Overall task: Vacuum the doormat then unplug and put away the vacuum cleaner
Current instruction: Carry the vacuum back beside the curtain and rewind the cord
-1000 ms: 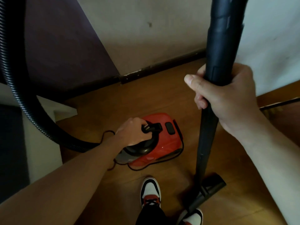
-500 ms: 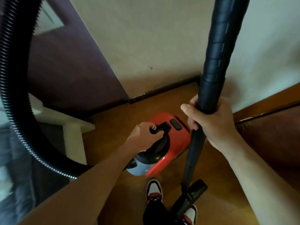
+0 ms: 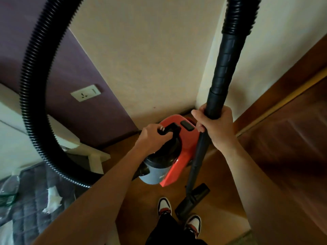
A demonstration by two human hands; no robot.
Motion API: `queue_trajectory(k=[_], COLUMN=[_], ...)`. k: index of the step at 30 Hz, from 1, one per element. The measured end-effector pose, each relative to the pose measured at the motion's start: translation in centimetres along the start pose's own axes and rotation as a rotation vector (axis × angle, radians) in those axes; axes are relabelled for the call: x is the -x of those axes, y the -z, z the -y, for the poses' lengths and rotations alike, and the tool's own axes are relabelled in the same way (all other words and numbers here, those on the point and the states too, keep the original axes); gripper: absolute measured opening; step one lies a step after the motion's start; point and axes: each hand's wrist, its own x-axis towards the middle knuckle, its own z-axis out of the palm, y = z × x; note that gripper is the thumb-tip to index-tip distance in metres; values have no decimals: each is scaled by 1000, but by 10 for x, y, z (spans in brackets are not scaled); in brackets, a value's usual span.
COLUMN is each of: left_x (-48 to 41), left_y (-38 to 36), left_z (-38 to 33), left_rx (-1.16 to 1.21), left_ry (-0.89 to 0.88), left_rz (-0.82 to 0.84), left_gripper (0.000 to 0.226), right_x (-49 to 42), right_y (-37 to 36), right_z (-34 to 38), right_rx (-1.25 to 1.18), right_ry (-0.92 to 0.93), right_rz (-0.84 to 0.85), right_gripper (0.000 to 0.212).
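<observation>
A red and grey canister vacuum cleaner (image 3: 184,156) hangs above the wooden floor, tilted nose down. My left hand (image 3: 152,138) grips its black carry handle. My right hand (image 3: 215,126) is wrapped around the black wand (image 3: 221,68), which stands nearly upright. The wand's floor nozzle (image 3: 192,200) sits low by my shoes. A black ribbed hose (image 3: 30,96) loops in a big arc on the left and joins the vacuum's front. No doormat is in view.
A wall socket (image 3: 85,92) with nothing plugged in sits on the purple wall at left. A white shelf (image 3: 92,152) juts out below it. A brown wooden door (image 3: 292,138) is at right. A beige wall corner stands straight ahead.
The vacuum has been lifted off the floor and carried closer to the wall corner. My view has tilted up, bringing the wall socket into sight. Both grips are unchanged.
</observation>
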Motion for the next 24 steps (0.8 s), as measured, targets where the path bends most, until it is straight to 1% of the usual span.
queue_trajectory(k=[1,3,5,7,11,15,20,24], left_x=[10,32,53,71,98,119,136,146], left_y=[9,26,43,60,87,104,113,113], left_z=[-16,-42,-65,-84,-120,-148,-173,-183], left_rx=[-18,-58,-88,-107,-92,-70,-32,21], left_ry=[-10,-35,-63,-82,-128,-186,-225,-254], left_rz=[-19,-49,-58,-52,-92,-140,-208,-229], left_gripper=[28,28,29,29,32,33,31,30], right_x=[3,12,23,34,49,59,67,71], right_y=[3,8,13,18,27,33,32,35], right_z=[19,57,93,126,182,215,241,252], right_rx=[-1,9,14,11,35,66,91,84], right_ry=[15,49,84,117,185,265,362,408], right_rz=[-8,-29,-50,-83,-165,-228,-247,-261], right_gripper=[38,35,32,35,31,29,31,29])
